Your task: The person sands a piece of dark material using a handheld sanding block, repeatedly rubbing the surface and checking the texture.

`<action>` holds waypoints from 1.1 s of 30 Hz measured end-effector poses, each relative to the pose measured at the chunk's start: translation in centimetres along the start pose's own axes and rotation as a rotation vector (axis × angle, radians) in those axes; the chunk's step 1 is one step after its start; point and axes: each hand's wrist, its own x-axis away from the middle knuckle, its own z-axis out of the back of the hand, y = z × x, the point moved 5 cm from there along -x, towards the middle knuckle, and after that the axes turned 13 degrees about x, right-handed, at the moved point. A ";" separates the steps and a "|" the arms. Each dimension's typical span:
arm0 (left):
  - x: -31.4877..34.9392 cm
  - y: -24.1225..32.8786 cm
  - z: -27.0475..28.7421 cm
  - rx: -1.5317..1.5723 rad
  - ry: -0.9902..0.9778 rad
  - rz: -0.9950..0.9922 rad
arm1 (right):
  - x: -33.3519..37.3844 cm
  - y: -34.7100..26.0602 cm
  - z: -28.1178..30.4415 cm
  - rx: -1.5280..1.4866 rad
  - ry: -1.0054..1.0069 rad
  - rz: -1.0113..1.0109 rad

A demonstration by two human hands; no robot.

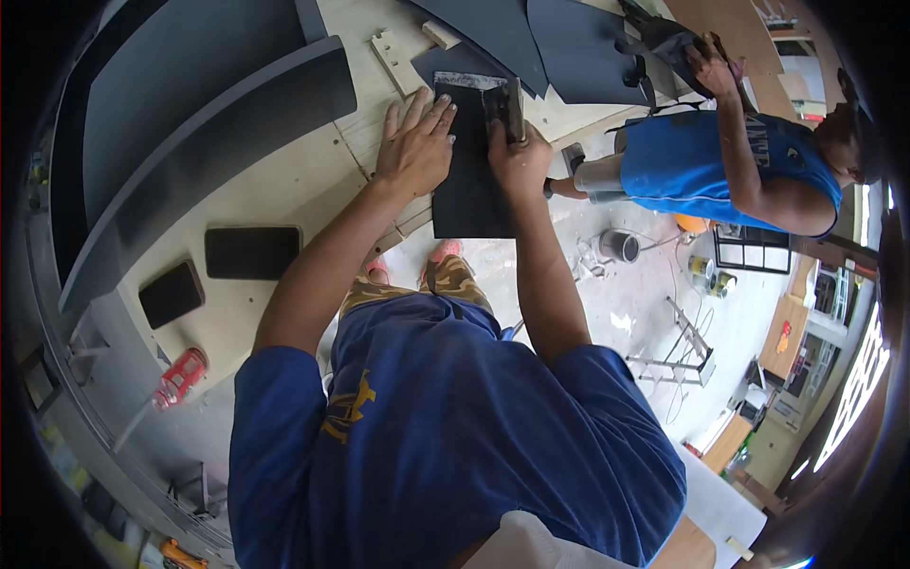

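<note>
My right hand (pixel 517 156) was closed around a small block-like tool (pixel 504 109), fingers clamped on it, so most of the tool was hidden and I could not tell well what kind it was. It pressed on the upper part of a dark flat panel (pixel 469 166). The panel was matte black, rectangular, with a pale worn strip at its top edge; its lower end went over the edge of the table (pixel 284 180). My left hand (pixel 414 142) lay flat partly on the panel's left edge, partly on the table, fingers spread apart, holding nothing.

The table was of pale plywood with visible seams. On it lay two small dark rectangles (pixel 252 252) with rounded corners, and long curved dark grey boards (pixel 204 142) which were cut off by the picture's rim. More dark sheets (pixel 569 47) lay at the far side, only partly seen. A red bottle (pixel 178 377) lay on the grey surface at my left; what was inside I could not make out.

On the concrete floor (pixel 616 303) stood a metal can (pixel 621 245) and smaller tins (pixel 706 273), contents not visible. Another person in a blue shirt (pixel 692 166) bent over the far sheets.
</note>
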 end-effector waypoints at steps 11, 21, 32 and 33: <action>0.3 0.0 0.3 0.048 -0.074 0.023 | 0.3 0.3 0.3 0.087 -0.039 -0.160; 0.2 -0.1 -0.7 0.105 -0.031 -0.075 | 0.8 0.2 1.5 0.041 -0.119 -0.275; -0.1 -0.5 -1.7 0.265 -0.020 -0.183 | 2.6 0.2 -0.6 0.094 -0.030 -0.150; -0.4 -0.2 -1.4 0.268 -0.081 -0.142 | 0.7 1.0 -2.3 0.115 -0.091 -0.236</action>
